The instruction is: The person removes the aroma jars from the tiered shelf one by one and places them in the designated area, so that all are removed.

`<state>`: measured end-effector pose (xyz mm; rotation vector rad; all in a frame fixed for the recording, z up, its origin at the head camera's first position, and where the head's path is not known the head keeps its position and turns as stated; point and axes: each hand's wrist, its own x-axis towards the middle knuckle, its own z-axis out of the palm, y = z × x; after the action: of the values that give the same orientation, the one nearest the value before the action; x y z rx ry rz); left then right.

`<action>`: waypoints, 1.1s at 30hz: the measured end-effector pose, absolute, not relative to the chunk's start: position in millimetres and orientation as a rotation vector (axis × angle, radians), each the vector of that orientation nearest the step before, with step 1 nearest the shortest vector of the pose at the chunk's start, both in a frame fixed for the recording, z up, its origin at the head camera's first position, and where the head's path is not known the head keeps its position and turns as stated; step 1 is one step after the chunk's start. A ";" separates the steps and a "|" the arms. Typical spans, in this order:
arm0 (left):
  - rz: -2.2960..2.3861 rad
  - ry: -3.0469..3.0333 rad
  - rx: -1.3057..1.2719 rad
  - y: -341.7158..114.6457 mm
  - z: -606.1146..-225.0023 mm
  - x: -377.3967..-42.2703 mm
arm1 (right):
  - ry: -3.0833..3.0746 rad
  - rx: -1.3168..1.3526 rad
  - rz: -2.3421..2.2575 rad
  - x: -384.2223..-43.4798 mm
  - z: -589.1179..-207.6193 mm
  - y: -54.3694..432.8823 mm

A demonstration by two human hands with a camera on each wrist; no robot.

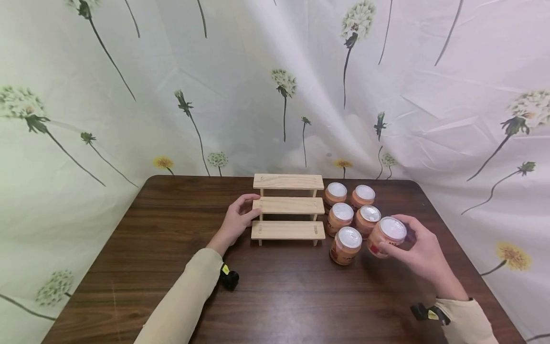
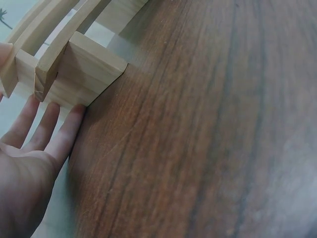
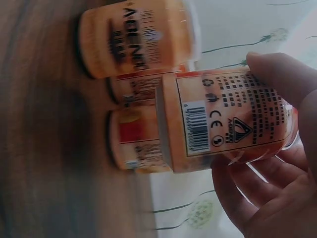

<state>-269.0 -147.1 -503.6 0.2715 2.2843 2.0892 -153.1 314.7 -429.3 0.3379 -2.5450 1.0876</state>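
A three-step wooden display rack (image 1: 289, 205) stands on the table. My left hand (image 1: 235, 220) holds its left end, thumb and forefinger at either edge of the middle step. In the left wrist view, several fingertips (image 2: 74, 115) rest on the rack's side panel (image 2: 86, 74). My right hand (image 1: 423, 248) grips an orange-labelled jar (image 1: 386, 237) with a pale lid, slightly tilted. In the right wrist view that jar (image 3: 223, 116) shows a barcode and small print, with its base off the table. Several like jars (image 1: 341, 219) stand upright between the rack and my right hand.
The dark wood-grain table (image 1: 275, 296) ends at a back edge close behind the rack and jars. A pale cloth (image 1: 240, 86) printed with dandelions hangs behind and around the sides. Black straps with small devices (image 1: 228, 277) sit on both wrists.
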 end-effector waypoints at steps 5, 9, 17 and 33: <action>2.101 2.280 0.280 -147.1 -503.5 -269.3 | -2.617 0.323 1.095 -154.5 -444.4 315.3; 2.095 2.275 0.276 -147.2 -500.8 -267.5 | -2.667 0.297 1.130 -156.3 -452.2 313.3; 2.105 2.259 0.263 -146.7 -503.4 -270.5 | -2.714 0.289 1.093 -159.2 -461.9 313.8; 2.098 2.292 0.271 -146.5 -505.3 -270.2 | -2.726 0.311 1.061 -160.1 -468.2 316.7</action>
<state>-270.2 -146.5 -505.3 0.2715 2.2918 2.0975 -160.1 316.7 -468.2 0.3106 -2.7257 1.0610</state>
